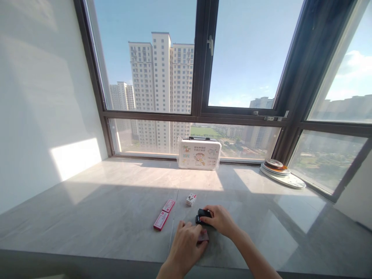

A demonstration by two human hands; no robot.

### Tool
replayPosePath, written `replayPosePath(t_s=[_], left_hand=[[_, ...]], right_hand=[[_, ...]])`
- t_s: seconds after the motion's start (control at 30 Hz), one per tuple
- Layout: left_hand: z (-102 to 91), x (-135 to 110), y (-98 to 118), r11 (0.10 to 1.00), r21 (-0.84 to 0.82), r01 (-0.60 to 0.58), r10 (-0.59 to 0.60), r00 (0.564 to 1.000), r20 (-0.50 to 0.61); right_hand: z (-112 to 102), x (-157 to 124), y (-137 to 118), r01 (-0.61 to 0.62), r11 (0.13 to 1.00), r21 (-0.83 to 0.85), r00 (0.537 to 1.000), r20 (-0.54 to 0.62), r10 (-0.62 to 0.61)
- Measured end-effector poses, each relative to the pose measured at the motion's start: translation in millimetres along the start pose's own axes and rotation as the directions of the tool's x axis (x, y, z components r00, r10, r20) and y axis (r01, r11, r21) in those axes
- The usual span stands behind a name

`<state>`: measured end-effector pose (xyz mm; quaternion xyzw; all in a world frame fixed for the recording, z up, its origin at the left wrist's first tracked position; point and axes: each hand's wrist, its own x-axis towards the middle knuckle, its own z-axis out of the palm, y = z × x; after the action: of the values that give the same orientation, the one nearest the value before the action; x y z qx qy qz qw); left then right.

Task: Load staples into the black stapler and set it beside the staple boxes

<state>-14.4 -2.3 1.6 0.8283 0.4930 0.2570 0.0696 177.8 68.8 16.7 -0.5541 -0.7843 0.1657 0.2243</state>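
Observation:
My right hand (pixel 219 220) is closed around a black stapler (pixel 202 213) resting on the stone sill, thumb on the near side. Just in front of it, my left hand (pixel 187 242) curls over a small dark-red box (pixel 204 235), partly covered by the fingers. The two hands are close together. Beyond them stands a little white box (pixel 191 199) with a black picture and red marks. To the left lie two flat red-and-white packs, a nearer one (pixel 161 220) and a farther one (pixel 169 205), end to end in a slanting line.
A white carry case (pixel 200 155) with cartoon prints and a dark handle leans by the window. Stacked plates (pixel 280 175) sit in the right corner. The marble sill (pixel 116 217) ends at a front edge near me, and a white wall (pixel 43 116) bounds it on the left.

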Motion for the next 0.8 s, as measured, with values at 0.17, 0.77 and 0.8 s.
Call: replayPosePath(t_s=[0.17,0.77,0.8], left_hand=[[-22.9,1.9,-45.3,0.989,0.108,0.100,-0.084,0.987,-0.139],[-7.9,5.7,-130.3,0.993,-0.032,0.113,-0.116,0.983,-0.143],[-4.7,7.1,-126.5,0.994,-0.022,0.106,-0.108,0.983,-0.146]], right_hand=[[-2.5,-4.5,8.2,-0.028,1.000,-0.005,0.999,-0.025,0.028],[-4.0,-9.0,6.7,-0.057,0.998,-0.017,0.998,-0.014,0.056],[-4.9,-9.7,6.1,-0.060,0.998,-0.023,0.998,-0.012,0.060]])
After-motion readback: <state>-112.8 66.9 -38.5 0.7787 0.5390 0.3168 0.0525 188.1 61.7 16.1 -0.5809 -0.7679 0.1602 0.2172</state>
